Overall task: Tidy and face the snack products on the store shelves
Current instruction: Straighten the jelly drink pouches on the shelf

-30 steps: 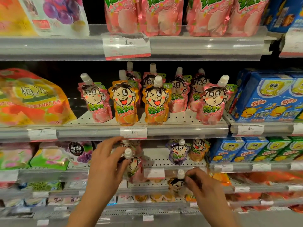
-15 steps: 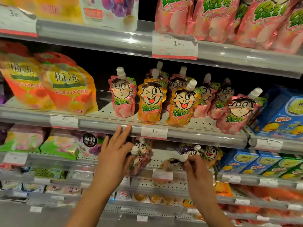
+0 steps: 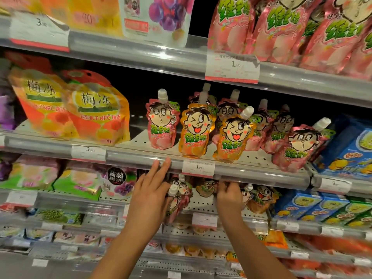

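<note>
Holding a pink pouch (image 3: 177,200) at lower centre with thumb curled on it and fingers straight, the left hand (image 3: 150,195) risks toppling it, while the right hand (image 3: 228,195) pinches an orange pouch (image 3: 205,189) under the shelf rail (image 3: 251,174), likely snagging there.

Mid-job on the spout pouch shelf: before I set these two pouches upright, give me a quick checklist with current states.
1. Left hand grips pink pouch: ok, thumb side on it, fingers extended up to the rail.
2. Right hand holds a pouch: ok, fingers curled round the orange pouch.
3. Pink pouch upright: not ok, tilted.
4. Room on shelf between hands: cannot tell, the rail hides it.
5. Neighbouring pouches clear of right hand: not ok, close beside it.
6. Upper row faced: ok, mostly.
</note>
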Action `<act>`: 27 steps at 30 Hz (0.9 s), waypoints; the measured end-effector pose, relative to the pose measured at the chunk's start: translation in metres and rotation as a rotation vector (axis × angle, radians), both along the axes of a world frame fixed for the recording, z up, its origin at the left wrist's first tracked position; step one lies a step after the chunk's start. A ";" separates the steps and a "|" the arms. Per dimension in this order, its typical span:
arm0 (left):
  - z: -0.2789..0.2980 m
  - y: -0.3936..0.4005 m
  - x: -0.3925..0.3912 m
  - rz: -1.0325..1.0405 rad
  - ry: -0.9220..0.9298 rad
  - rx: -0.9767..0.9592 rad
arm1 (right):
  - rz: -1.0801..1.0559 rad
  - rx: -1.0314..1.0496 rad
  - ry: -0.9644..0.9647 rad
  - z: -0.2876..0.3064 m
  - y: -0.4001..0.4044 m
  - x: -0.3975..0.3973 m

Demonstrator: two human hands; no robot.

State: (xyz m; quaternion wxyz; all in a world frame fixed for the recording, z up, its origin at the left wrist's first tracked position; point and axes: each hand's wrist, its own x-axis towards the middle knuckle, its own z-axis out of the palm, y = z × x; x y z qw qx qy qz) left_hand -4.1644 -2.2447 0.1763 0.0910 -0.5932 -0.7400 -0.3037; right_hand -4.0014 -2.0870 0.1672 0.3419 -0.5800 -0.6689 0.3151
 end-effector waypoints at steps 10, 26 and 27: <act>-0.002 -0.001 -0.002 0.000 0.042 -0.024 | 0.089 -0.108 -0.284 0.014 0.028 -0.021; -0.003 0.001 0.002 0.024 0.022 -0.030 | 0.458 0.267 -0.101 -0.030 -0.034 0.034; -0.003 0.001 0.002 0.025 0.023 -0.033 | 0.526 0.231 -0.077 -0.030 -0.043 0.042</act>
